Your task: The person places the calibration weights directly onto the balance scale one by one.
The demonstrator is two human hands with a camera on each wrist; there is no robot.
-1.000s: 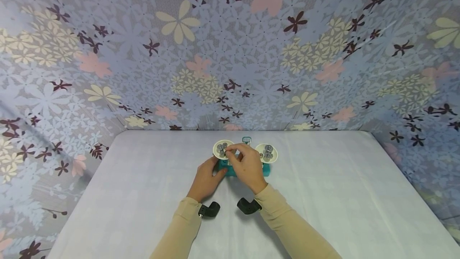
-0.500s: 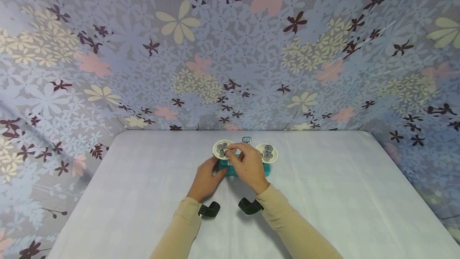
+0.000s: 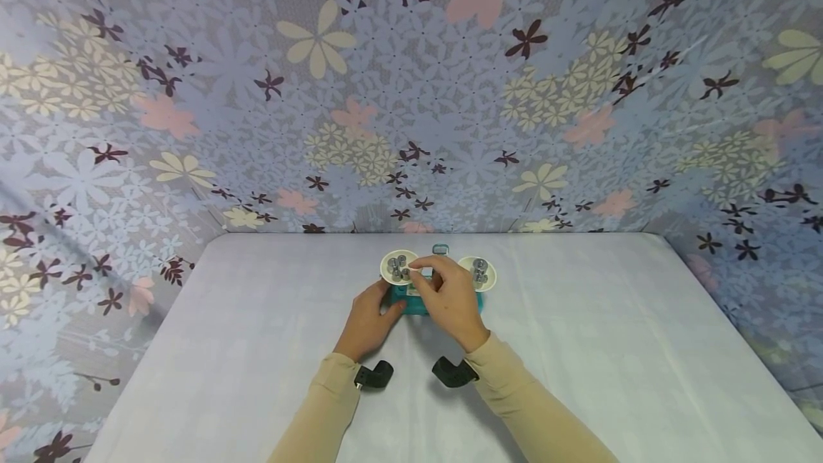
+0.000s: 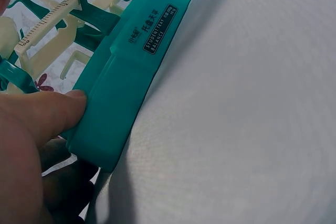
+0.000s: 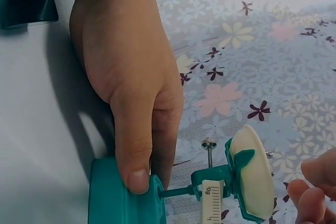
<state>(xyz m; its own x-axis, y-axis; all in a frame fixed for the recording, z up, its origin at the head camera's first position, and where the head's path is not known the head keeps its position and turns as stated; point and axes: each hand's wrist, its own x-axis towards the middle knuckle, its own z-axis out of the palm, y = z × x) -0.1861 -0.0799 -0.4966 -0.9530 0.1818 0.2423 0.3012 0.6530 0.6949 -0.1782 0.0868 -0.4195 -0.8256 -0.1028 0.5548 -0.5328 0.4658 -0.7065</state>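
Note:
A teal student tray balance stands on the table, with its printed label showing in the left wrist view. My left hand grips the left end of its base, thumb on the front side. Several metal weights sit in the cream left pan. Just right of that pan is my right hand, thumb and forefinger bent close together, with nothing visibly held. More metal weights rest in the right pan. The right hand covers the middle of the balance in the head view.
A white cloth covers the table. Flower-patterned fabric rises behind the balance and at both sides. A graduated beam spans the balance above the base.
My right hand has drawn slightly right, away from the left pan. The small weight that was at its fingertips now stands in that pan. My left hand stays on the base.

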